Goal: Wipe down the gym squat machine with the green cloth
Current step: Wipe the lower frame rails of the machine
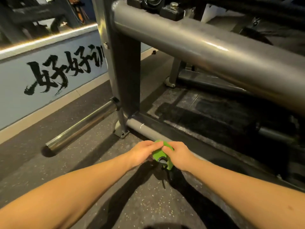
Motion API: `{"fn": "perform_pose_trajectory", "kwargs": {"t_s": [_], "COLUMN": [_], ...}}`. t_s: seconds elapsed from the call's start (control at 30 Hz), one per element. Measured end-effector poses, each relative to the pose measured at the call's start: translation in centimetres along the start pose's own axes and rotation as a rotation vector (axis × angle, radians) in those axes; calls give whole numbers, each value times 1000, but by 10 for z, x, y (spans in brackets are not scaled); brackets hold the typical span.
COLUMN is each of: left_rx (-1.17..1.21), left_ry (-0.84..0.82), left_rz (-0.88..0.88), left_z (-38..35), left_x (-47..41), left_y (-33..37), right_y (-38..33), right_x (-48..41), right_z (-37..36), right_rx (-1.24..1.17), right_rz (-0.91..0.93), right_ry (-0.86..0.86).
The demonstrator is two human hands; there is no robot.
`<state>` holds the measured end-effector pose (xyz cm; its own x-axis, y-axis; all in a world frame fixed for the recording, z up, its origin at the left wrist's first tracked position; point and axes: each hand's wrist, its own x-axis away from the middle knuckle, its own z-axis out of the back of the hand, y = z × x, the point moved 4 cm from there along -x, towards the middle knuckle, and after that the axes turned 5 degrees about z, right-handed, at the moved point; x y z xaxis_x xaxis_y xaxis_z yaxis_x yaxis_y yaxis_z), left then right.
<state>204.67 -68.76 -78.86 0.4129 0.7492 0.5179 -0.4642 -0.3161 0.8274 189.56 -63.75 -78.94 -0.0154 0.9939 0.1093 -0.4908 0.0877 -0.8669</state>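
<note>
1. Two big surfaces are filling the view: a dark speckled rubber floor (pixel 79 166) and, on the left, a pale blue wall (pixel 14 90) carrying black brush-painted characters (pixel 54 75) above a beige skirting strip.
2. Standing on that floor is the grey squat machine (pixel 206 48), with its thickest tube slanting from upper middle down toward the right edge.
3. A dark upright post (pixel 126 71) is dropping from that tube to the floor, where it is joining the base.
4. Behind the base, a black worn platform (pixel 208 116) is lying inside the frame.
5. A chrome weight peg (pixel 79 128) is sticking out from the foot of the post toward the lower left, clear of the floor and casting a shadow there.
6. A low grey base tube (pixel 145 129) is running from the post's foot toward the lower right, just above the floor, and is passing under the hands.
7. Both bare forearms are reaching in from the bottom corners and meeting at that base tube.
8. The left hand (pixel 142 153) is curling its fingers onto the green cloth (pixel 159 154), pinching its left side.
9. The right hand (pixel 179 155) is gripping the cloth's right side, with its fingertips touching those of the left.
10. The cloth is sitting bunched between the two hands, right against the base tube; something dark grey is showing inside one fold, and what it is cannot be told.
</note>
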Motion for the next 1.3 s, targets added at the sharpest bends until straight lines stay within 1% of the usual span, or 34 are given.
{"fn": "perform_pose_trajectory", "kwargs": {"t_s": [0.1,0.2,0.33,0.43,0.5,0.6,0.67,0.73,0.77,0.8,0.83,0.9,0.93,1.0,1.07,1.13,1.23,1.3], "left_rx": [-109,-203,-315,-409,-415,-293,-223,-242,-296,-326,-316,-195,-119,93,319,412,397,372], "left_ry": [47,84,22,-15,5,83,166,311,391,427,397,193,81,-68,-83,-36,8,29], "left_rz": [-42,-36,-12,-9,-8,-27,-45,-30,13,85,184,394,469,527,492,432,356,345], "left_z": [4,10,16,23,28,33,34,38,40,42,39,22,12,-5,-13,-16,-15,-11], "left_x": [7,7,10,12,12,6,2,-1,0,2,6,15,19,22,20,19,16,13], "left_y": [-2,-5,-6,-6,-7,-12,-14,-18,-20,-23,-26,-37,-43,-51,-52,-49,-47,-48], "right_y": [1,4,9,12,12,11,13,15,15,14,13,6,5,-1,-6,-7,5,11], "right_x": [2,7,14,21,24,25,24,25,25,24,24,26,27,29,32,31,26,25], "right_z": [1,6,15,19,19,15,11,8,7,7,8,8,6,0,-6,-8,-4,0], "right_rx": [28,83,116,-61,-151,-174,-225,-325,-376,-428,-466,-548,-623,-841,-963,-961,-853,-790], "right_rz": [-28,-37,-93,-165,-159,-148,-175,-218,-245,-269,-290,-323,-348,-430,-470,-464,-444,-409], "right_ry": [-39,-72,-126,-112,-118,-155,-122,-75,-52,-31,-13,7,6,-40,-103,-81,104,162]}}
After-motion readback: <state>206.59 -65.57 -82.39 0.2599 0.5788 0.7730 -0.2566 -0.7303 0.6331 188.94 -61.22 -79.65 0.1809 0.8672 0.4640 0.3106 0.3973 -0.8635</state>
